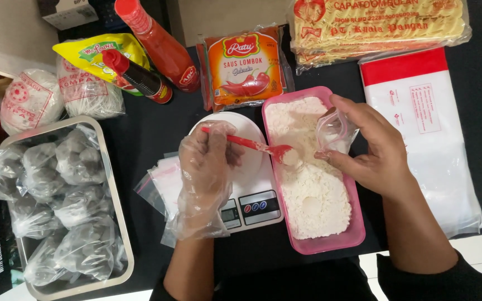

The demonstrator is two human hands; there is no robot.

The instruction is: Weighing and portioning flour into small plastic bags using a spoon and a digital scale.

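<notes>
Over the pink rectangular plastic tub (pixel 358 234) of white powder (pixel 313 195), the two hands meet. The left hand (pixel 207 167), in a thin clear plastic glove, has its grip clenched around the handle of a red plastic spoon (pixel 252 145), whose bowl carries a little powder and sits just above the heap. The bare right hand (pixel 372 150) pinches a small clear plastic pouch (pixel 333 131), its grip grasping the open mouth beside the spoon's bowl, above the tub. Under the left hand stands a white digital kitchen scale (pixel 252 206), touching the tub's left wall. On the black bench (pixel 152 128), a metal tray (pixel 115 223) of clear bags with dark balls lies to the left. Two red sauce bottles (pixel 163 50) and an orange sauce sachet (pixel 244 67) lie beyond the scale.
</notes>
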